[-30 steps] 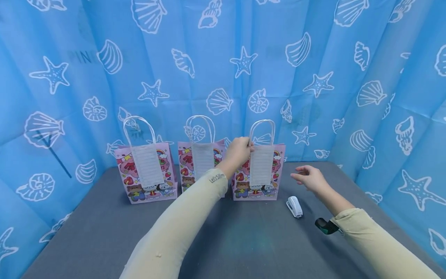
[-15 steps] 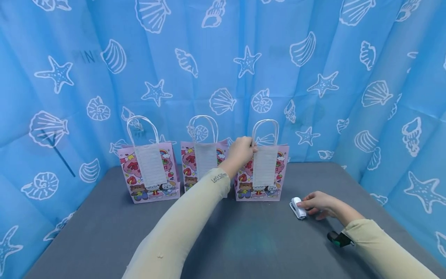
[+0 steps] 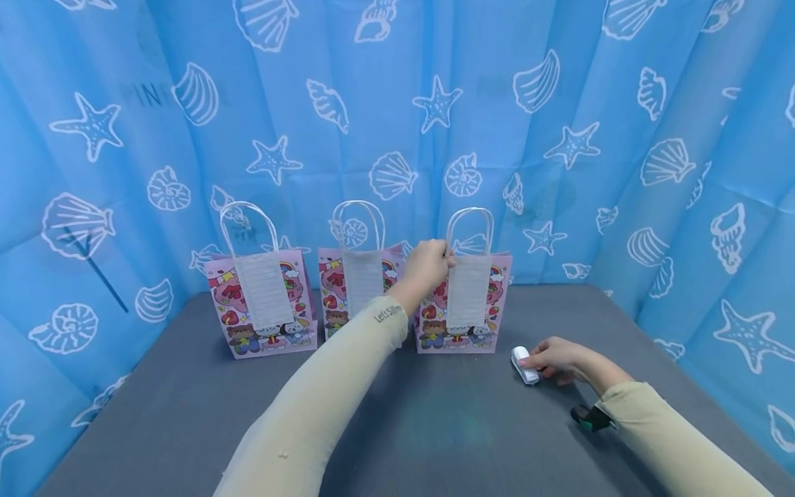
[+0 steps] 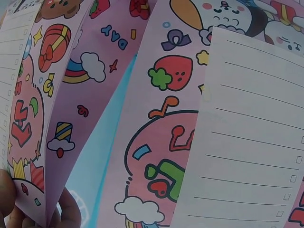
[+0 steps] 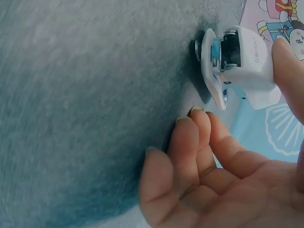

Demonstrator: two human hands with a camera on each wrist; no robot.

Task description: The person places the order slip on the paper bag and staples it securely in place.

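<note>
My left hand [image 3: 428, 266] pinches the top edge of the right pink gift bag [image 3: 435, 317], at the corner of the white ruled sheet [image 3: 467, 293] lying against its front. In the left wrist view, the thumb [image 4: 5, 192] is on the front and the other fingers [image 4: 70, 211] are behind the bag. On the table, my right hand [image 3: 568, 360] is at a small white stapler [image 3: 520, 357]. The right wrist view has the thumb [image 5: 288, 71] against the stapler [image 5: 254, 66], while the other fingers, loosely bent, lie beside it close to the tabletop.
A middle gift bag [image 3: 329, 304], partly behind the left arm, and a left gift bag [image 3: 226, 304] stand upright, each with a ruled sheet and white handles. The grey table [image 3: 472, 428] runs back to a blue shell-patterned curtain [image 3: 348, 55].
My right hand has come down from above the table to the stapler, and its thumb now touches it. The left hand keeps its pinch on the right gift bag.
</note>
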